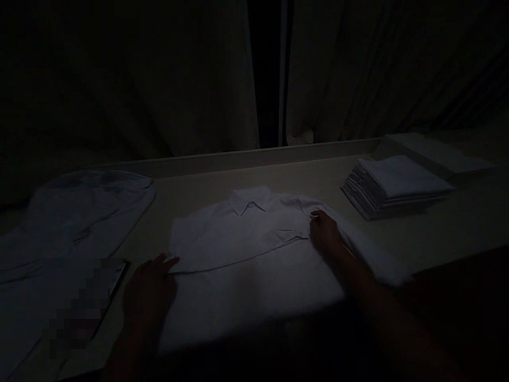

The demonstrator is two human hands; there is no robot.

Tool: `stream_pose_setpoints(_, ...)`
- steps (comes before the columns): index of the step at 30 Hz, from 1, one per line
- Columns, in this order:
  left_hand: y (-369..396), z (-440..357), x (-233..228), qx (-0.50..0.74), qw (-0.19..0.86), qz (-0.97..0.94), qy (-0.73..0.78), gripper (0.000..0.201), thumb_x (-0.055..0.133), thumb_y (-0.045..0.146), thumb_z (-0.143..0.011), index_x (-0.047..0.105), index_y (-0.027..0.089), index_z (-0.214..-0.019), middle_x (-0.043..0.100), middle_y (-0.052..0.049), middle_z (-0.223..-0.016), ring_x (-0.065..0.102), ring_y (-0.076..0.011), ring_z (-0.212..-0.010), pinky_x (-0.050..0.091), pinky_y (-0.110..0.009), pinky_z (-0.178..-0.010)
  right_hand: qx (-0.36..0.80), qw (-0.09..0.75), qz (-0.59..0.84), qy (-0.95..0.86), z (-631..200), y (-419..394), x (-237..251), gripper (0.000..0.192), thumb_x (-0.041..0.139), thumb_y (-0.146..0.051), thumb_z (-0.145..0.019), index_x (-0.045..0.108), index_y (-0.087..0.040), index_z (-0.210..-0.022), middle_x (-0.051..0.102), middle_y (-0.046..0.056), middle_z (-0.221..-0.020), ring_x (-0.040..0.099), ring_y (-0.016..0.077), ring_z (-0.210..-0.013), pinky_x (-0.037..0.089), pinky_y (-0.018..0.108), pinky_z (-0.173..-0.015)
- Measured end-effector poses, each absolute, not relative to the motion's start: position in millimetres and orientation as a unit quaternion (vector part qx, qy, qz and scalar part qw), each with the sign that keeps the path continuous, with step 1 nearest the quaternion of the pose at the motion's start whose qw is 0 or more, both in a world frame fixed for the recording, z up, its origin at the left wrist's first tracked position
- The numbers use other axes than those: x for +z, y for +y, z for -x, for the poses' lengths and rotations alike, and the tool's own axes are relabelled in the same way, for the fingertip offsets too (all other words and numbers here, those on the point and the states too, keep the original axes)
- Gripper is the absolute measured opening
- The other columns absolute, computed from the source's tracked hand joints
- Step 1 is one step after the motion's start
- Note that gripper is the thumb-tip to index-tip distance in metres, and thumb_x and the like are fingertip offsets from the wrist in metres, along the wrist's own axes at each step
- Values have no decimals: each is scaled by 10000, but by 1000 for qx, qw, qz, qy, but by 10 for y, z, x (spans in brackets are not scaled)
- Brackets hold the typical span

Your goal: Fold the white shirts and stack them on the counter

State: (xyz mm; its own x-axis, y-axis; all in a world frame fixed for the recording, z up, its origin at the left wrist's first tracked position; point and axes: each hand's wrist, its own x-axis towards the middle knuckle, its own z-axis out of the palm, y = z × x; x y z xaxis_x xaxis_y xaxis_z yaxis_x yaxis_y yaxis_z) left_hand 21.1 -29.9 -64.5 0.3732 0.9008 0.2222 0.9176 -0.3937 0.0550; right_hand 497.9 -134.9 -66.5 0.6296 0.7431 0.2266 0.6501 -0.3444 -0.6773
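A white collared shirt (246,249) lies flat and face up on the pale table (457,223), collar pointing away from me. My left hand (149,289) rests at the shirt's left edge, fingers touching the folded side. Over on the shirt's right shoulder area my right hand (325,231) lies near the chest pocket, fingers pressing or pinching the fabric; the dim light hides the exact grip.
A stack of folded white cloths (392,188) sits at the right rear. A pile of pale blue shirts (75,217) lies at the left. A flat dark-edged object (85,307) rests at front left. Curtains (191,79) hang behind the table's raised back ledge.
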Motion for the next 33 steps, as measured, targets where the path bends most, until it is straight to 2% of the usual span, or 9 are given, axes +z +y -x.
stream_pose_setpoints(3, -289, -232, -686, -153, 58, 847, -506, 416, 445, 193, -810, 622, 180, -1185, 509, -105, -1395, 395, -300, -1345, 340, -514, -1113, 12, 404, 786, -469, -4887, -1392, -609, 324, 457, -226, -872, 625, -154, -1139, 685, 108, -1000, 638, 209, -827, 501, 334, -762)
stream_pose_setpoints(6, -341, -426, -682, -215, 42, 858, -464, 452, 396, 231, -865, 510, 211, -1302, 461, -51, -1456, 343, -237, -1395, 247, -495, -1177, -28, 394, 737, -549, -4681, -1441, -546, 345, 404, -285, -942, 604, -155, -1191, 652, 121, -1147, 612, 222, -1017, 480, 365, -906)
stream_pose_setpoints(8, -384, -611, -670, -215, 29, 867, -449, 498, 384, 299, -895, 416, 221, -1386, 399, -49, -1508, 311, -230, -1416, 257, -477, -1173, -24, 342, 704, -622, -4521, -1465, -538, 400, 372, -329, -976, 557, -155, -1285, 578, 125, -1311, 517, 232, -1217, 400, 391, -1039)
stream_pose_setpoints(11, -401, -836, -695, -157, 28, 861, -483, 578, 357, 427, -919, 340, 204, -1453, 289, -85, -1567, 226, -277, -1449, 282, -482, -1146, 7, 225, 685, -693, -4354, -1485, -591, 515, 366, -442, -988, 418, -192, -1436, 382, 92, -1510, 288, 259, -1411, 239, 464, -1150)
stream_pose_setpoints(14, -363, -890, -779, -75, 39, 833, -547, 668, 309, 552, -912, 336, 183, -1467, 289, -157, -1553, 260, -354, -1424, 284, -536, -1106, 33, 143, 697, -702, -4320, -1490, -666, 599, 339, -561, -973, 352, -241, -1479, 301, 64, -1553, 173, 283, -1452, 147, 527, -1164)
stream_pose_setpoints(17, -313, -840, -841, -41, 58, 809, -583, 744, 294, 628, -885, 312, 184, -1482, 294, -195, -1540, 309, -389, -1391, 276, -564, -1081, 38, 115, 705, -698, -4349, -1485, -699, 634, 297, -605, -967, 317, -255, -1495, 238, 60, -1576, 125, 286, -1462, 102, 547, -1162)
stream_pose_setpoints(23, 21, -853, -786, -60, 75, 822, -562, 736, 254, 592, -902, 323, 126, -1469, 298, -193, -1539, 285, -356, -1407, 261, -506, -1105, 43, 103, 710, -695, -4334, -1487, -648, 647, 261, -623, -965, 318, -258, -1496, 235, 57, -1577, 107, 289, -1464, 91, 552, -1158)
stream_pose_setpoints(30, 473, -902, -932, -58, 45, 790, -608, 768, 214, 638, -890, 280, 168, -1494, 273, -182, -1553, 239, -369, -1420, 260, -571, -1081, 14, 91, 728, -680, -4434, -1457, -663, 522, 231, -478, -1012, 320, -293, -1492, 245, 27, -1574, 128, 273, -1462, 118, 551, -1155)
stream_pose_setpoints(33, 396, -982, -822, -65, 58, 785, -614, 768, 233, 614, -897, 304, 117, -1479, 300, -208, -1534, 257, -374, -1413, 244, -565, -1098, 9, 100, 738, -667, -4493, -1425, -675, 503, 234, -432, -1016, 340, -280, -1483, 266, 28, -1568, 145, 282, -1458, 115, 564, -1153)
